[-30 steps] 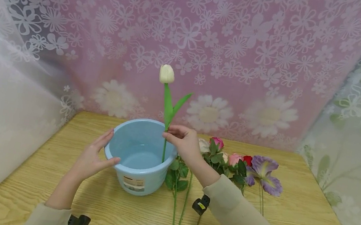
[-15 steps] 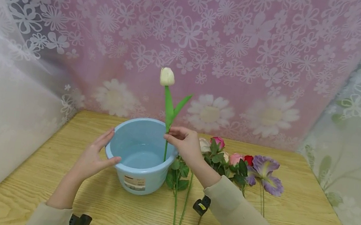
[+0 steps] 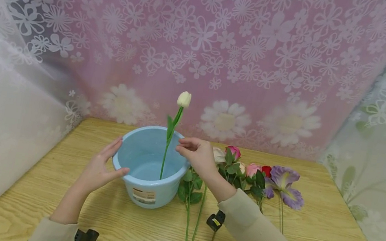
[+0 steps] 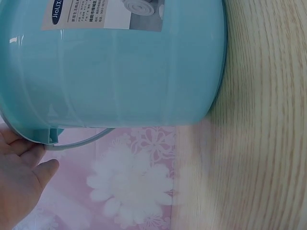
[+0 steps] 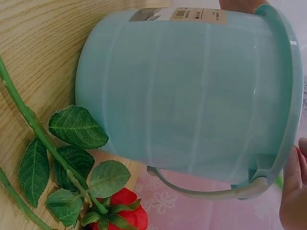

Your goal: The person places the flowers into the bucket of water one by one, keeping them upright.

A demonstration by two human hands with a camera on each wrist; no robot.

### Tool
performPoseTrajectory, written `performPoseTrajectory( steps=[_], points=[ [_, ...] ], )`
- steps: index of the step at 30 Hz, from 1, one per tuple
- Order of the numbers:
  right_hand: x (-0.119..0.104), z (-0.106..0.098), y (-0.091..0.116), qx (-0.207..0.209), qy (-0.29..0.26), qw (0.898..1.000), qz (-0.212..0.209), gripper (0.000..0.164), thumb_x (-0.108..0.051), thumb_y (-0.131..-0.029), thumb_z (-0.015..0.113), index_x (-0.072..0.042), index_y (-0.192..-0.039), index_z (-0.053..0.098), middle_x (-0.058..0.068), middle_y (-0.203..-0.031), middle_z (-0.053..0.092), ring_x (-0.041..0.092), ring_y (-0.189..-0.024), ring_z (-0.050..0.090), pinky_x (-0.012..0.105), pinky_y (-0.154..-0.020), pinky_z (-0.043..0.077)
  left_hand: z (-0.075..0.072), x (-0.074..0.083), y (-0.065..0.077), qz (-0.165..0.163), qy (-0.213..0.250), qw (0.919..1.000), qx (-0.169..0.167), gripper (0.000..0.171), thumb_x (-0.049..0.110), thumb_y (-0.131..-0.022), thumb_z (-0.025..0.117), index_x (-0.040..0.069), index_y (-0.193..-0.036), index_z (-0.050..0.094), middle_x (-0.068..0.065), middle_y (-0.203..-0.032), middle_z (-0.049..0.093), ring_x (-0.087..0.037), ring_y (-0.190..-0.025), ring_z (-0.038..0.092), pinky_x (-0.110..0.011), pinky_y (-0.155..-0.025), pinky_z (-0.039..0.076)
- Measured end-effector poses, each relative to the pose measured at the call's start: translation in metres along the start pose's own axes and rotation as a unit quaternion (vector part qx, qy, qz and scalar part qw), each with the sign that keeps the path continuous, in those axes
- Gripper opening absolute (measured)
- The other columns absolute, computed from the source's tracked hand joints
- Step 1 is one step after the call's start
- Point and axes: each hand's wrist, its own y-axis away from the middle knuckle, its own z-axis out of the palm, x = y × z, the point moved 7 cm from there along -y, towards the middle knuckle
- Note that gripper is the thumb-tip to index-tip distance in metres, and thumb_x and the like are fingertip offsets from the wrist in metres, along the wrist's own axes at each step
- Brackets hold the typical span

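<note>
While wearing a black device (image 3: 87, 238) on the left wrist, nearer than the bucket (image 3: 170, 191), resting the left hand (image 3: 95, 167) on the left of its rim, with straight fingers and a spread thumb, as half a second ago. Keeping the bucket in the same place on the table (image 3: 118, 229), with the label (image 3: 143, 196) on its near wall. Seeing leafy green stems (image 3: 195, 198) lying just beside the bucket's right, unmoved, and, in the right wrist view, a red rose (image 5: 132, 211) there. Holding nothing any longer in the right hand (image 3: 200, 158): hanging over the bucket's right rim with fingers and thumb released, slightly apart, after pinching the stem earlier. Leaving the white tulip (image 3: 169, 135) leaning unheld inside the bucket, now nearer its middle, sitting lower, tilting the bloom to the right instead of the left, and showing the leaf left of the stem. Seeing a purple flower (image 3: 283, 182) lying unmoved well to the bucket's right. Facing a pink flowered curtain (image 3: 205, 35) behind the bucket.
</note>
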Motion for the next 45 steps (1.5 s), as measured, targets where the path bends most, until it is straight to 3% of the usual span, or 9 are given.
performPoseTrajectory(
  steps=[11,25,34,39,45],
  points=[
    [0.005,-0.012,0.008,0.002,0.015,1.0,0.017,0.029,-0.014,-0.079,0.066,0.0,-0.105,0.064,0.008,-0.09,0.065,0.018,-0.084,0.061,0.031,-0.071,0.05,0.001,-0.002,0.0,-0.003,-0.001,1.0,0.001,0.083,0.031,-0.072,0.071,-0.002,-0.136,0.029,-0.013,-0.143,0.023,-0.037,-0.127,0.02,-0.062,-0.093,0.023],
    [0.012,-0.046,0.023,0.019,0.022,0.999,0.016,0.028,-0.018,-0.078,0.068,-0.004,-0.101,0.066,0.009,-0.092,0.065,0.019,-0.085,0.061,0.033,-0.073,0.05,0.0,-0.002,-0.001,-0.003,-0.005,1.0,-0.002,0.082,0.029,-0.073,0.07,-0.002,-0.136,0.028,-0.014,-0.143,0.022,-0.039,-0.127,0.02,-0.063,-0.092,0.022],
    [0.026,-0.068,0.036,0.018,0.014,0.999,0.034,0.033,-0.018,-0.079,0.067,0.0,-0.105,0.062,0.016,-0.108,0.06,0.019,-0.089,0.059,0.034,-0.076,0.049,0.0,-0.002,-0.001,-0.007,-0.009,0.9999,-0.005,0.083,0.031,-0.072,0.07,-0.002,-0.136,0.028,-0.014,-0.143,0.023,-0.039,-0.127,0.02,-0.063,-0.092,0.022],
    [0.036,-0.08,0.043,0.022,0.009,0.998,0.061,0.034,-0.019,-0.08,0.065,0.0,-0.108,0.06,0.016,-0.101,0.06,0.024,-0.089,0.058,0.038,-0.08,0.048,0.0,-0.001,0.0,-0.002,-0.007,1.0,-0.003,0.083,0.031,-0.072,0.07,-0.003,-0.136,0.028,-0.016,-0.142,0.023,-0.04,-0.126,0.02,-0.062,-0.092,0.022],
    [0.046,-0.097,0.052,0.041,0.054,0.995,0.075,0.037,-0.026,-0.08,0.065,-0.003,-0.109,0.061,0.01,-0.097,0.063,0.022,-0.091,0.059,0.034,-0.078,0.048,0.0,0.0,0.0,0.001,-0.005,1.0,-0.002,0.083,0.031,-0.073,0.07,-0.003,-0.136,0.028,-0.016,-0.142,0.023,-0.04,-0.126,0.02,-0.063,-0.092,0.022]
  ],
)
